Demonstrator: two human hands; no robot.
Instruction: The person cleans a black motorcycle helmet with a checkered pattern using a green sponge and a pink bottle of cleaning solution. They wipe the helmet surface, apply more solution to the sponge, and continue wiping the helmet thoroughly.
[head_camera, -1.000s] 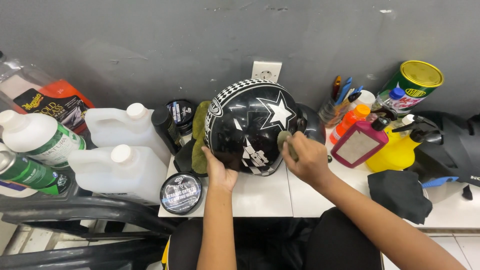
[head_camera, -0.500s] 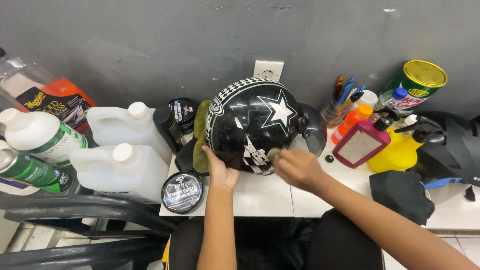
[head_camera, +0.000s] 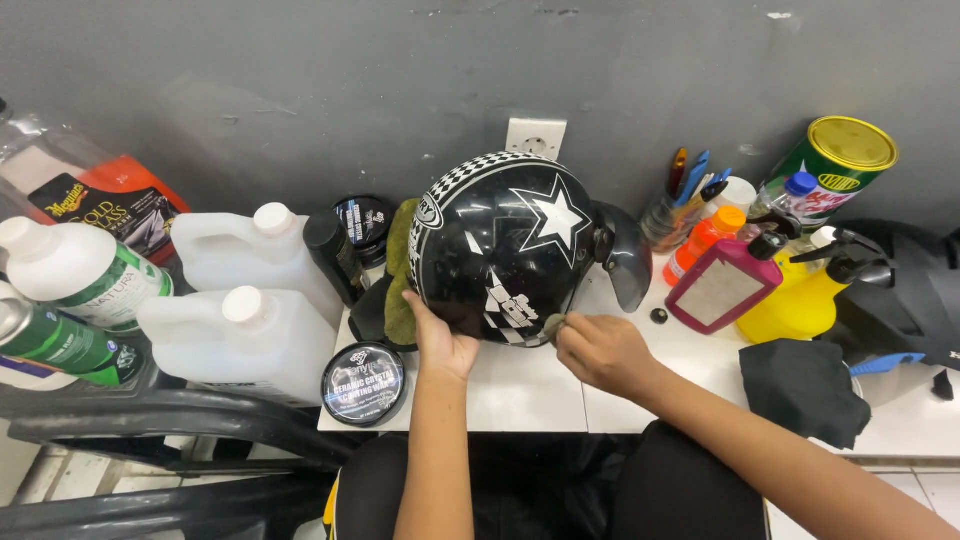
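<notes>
Glossily round black helmet (head_camera: 510, 250), hands (head_camera: 600, 350) alongside

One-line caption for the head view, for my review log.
Left hand steadies a black star-marked helmet on the white counter while the right hand presses a small pad to its lower edge.

Two white jugs (head_camera: 250, 305) stand at the left of the white tiled desk (head_camera: 530, 385), with a round black tin (head_camera: 363, 383) just in front of them. A yellow spray bottle (head_camera: 800, 300) and a flat magenta bottle (head_camera: 722, 288) stand at the right, near a black cloth (head_camera: 805, 390). A cup of brushes (head_camera: 680, 205) stands by the grey wall (head_camera: 400, 90).
</notes>
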